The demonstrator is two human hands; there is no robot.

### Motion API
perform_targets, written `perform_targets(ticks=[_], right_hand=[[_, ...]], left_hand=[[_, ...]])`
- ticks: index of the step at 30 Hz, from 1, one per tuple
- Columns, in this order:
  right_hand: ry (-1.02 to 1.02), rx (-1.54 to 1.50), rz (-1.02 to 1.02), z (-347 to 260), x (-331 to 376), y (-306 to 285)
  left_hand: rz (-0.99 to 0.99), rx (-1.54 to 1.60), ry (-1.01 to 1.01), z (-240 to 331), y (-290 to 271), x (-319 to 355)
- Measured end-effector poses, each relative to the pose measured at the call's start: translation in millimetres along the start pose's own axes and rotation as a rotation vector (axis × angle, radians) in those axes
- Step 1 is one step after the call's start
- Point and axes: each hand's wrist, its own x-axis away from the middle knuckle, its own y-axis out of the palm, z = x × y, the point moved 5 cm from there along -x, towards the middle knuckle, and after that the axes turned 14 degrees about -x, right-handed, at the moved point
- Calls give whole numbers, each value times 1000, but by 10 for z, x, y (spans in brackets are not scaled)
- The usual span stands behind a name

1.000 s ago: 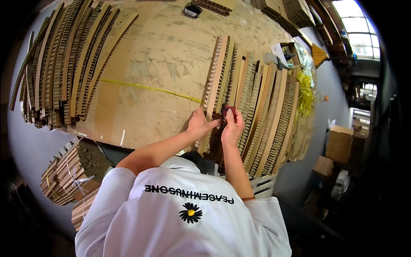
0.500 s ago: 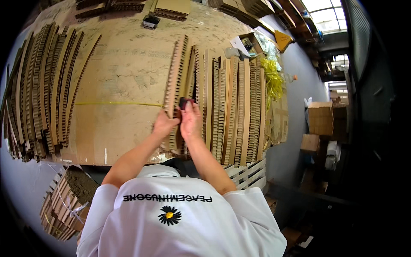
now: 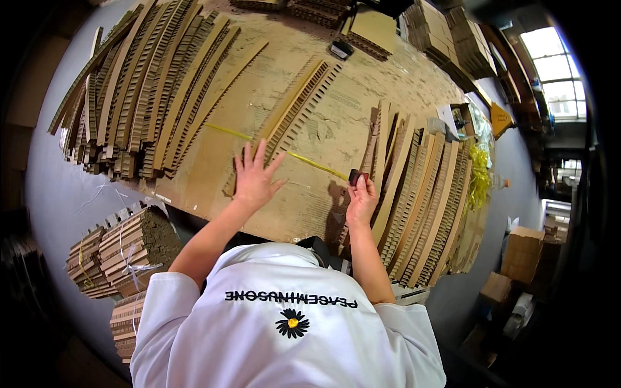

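My left hand (image 3: pixel 255 181) lies with fingers spread over the near end of a honeycomb cardboard strip (image 3: pixel 294 103) that slants across the worktable. Beneath hand and strip runs a thin yellow band (image 3: pixel 317 164). It reaches from the left-hand strips toward my right hand (image 3: pixel 362 204). That hand is closed, pinching a small dark red and black block-like thing (image 3: pixel 358 176) whose kind I cannot make out. The band's right end meets this thing; whether they are joined I cannot tell. Just right of my right hand stand several more honeycomb strips (image 3: pixel 414 200) in a row.
Many honeycomb strips (image 3: pixel 145 84) fan out at the left. Bundled strips (image 3: pixel 129 249) stand below the table's (image 3: pixel 304 207) near left edge. A black object (image 3: pixel 341 50) and flat cardboard pieces (image 3: pixel 372 32) lie at the back. Yellow strapping (image 3: pixel 479 174) hangs at the right.
My hands have parted. The left has moved left with a strip and opened flat on it; the right keeps the dark red and black thing. The view has shifted, showing more at the left.
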Motion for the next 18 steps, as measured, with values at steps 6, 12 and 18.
perform_targets(ticks=[6,12,18], right_hand=[[-25,253,-15,1,-100,172],[87,368,-179,104,-183,449],[133,234,-332,95,-417,619]], left_hand=[[54,-46,-95,-223,-22,-80],[373,23,-46,-231,-53,-31],[533,19,-111,88,-396,61]])
